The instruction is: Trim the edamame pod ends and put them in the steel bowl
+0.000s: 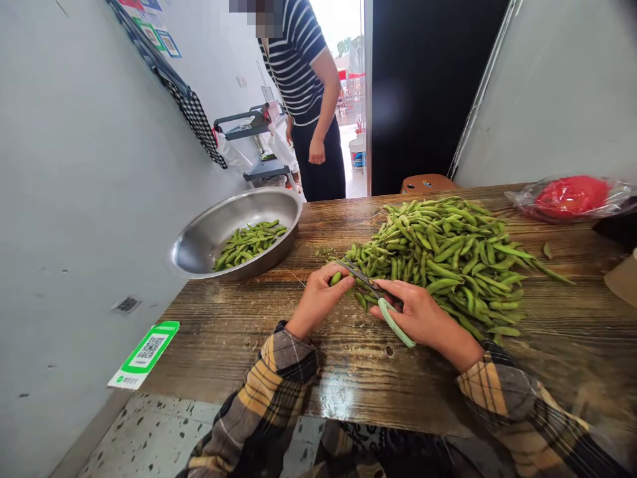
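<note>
My left hand (321,297) pinches a green edamame pod (336,278) between thumb and fingers. In my right hand (417,312) is a pair of scissors (395,323) with pale green handles, its dark blades pointing left and reaching the pod in my left hand. Just beyond both hands spreads a large heap of edamame pods (442,249) on the wooden table (239,345). At the left stands a wide steel basin (194,249), tilted in view, with a smaller pile of pods (249,244) in it.
A red item in clear plastic (572,198) lies at the back right. A green QR code card (144,355) sits at the table's left edge. Across the table stands a person in a striped top (298,66), near a grey cart (266,167). An orange-brown stool (428,183) is behind the table.
</note>
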The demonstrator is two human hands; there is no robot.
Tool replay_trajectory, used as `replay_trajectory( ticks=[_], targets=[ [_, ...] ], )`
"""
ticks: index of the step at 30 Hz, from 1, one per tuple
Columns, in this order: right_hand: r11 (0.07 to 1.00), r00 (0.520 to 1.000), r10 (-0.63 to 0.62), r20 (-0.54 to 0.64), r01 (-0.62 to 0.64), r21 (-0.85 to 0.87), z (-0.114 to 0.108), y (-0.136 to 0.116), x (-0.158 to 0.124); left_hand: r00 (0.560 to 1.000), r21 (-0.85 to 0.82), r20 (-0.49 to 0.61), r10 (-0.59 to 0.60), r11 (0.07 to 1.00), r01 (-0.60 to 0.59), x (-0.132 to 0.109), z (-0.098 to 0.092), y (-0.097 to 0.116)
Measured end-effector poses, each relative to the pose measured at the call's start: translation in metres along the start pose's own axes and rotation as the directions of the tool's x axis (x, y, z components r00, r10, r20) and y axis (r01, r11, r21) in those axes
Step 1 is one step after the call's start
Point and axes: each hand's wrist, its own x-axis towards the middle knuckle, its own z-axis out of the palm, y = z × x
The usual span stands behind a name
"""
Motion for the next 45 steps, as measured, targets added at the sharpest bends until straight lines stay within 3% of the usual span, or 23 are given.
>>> replay_trajectory(
  ticks=[3, 5, 10, 13, 17, 31, 38, 45],
  targets=[
    [1.000, 1.000, -0.003, -0.007, 0.003, 0.026, 0.001, 0.001, 0.000, 0.999, 0.028, 0.008, 0.034, 0.999, -0.034, 0.002, -0.003, -0.002],
    [0.998, 1.000, 0.003, -0.001, -0.003, 0.058, 0.000, 0.001, 0.001, 1.000, -0.010, 0.004, -0.004, 1.000, 0.004, 0.001, -0.003, -0.003],
    [0.987, 0.992, 0.127, -0.014, -0.125, 0.101, -0.002, -0.002, 0.004, 0.977, -0.393, -0.066, -0.203, 0.905, 0.162, 0.000, -0.001, -0.003],
    [0.979, 0.981, 0.189, -0.040, -0.185, 0.088, -0.003, -0.005, 0.004, 0.960, -0.572, -0.081, -0.266, 0.802, 0.174, 0.001, -0.003, -0.001],
    [0.973, 0.976, 0.212, -0.040, -0.207, 0.104, -0.003, -0.004, 0.004, 0.958, -0.676, -0.098, -0.268, 0.724, 0.134, 0.002, -0.005, 0.001],
    [0.940, 0.978, 0.204, 0.043, -0.208, 0.270, -0.006, -0.010, 0.001, 0.970, -0.670, -0.091, -0.226, 0.735, 0.108, -0.001, 0.004, 0.004],
    [0.939, 0.977, 0.202, 0.061, -0.211, 0.271, -0.005, -0.012, 0.002, 0.984, -0.597, -0.058, -0.166, 0.796, 0.099, -0.004, 0.009, 0.002],
    [0.952, 0.977, 0.210, 0.031, -0.212, 0.221, -0.002, -0.010, 0.003, 0.982, -0.608, -0.062, -0.177, 0.787, 0.103, -0.003, 0.010, 0.003]
  ],
)
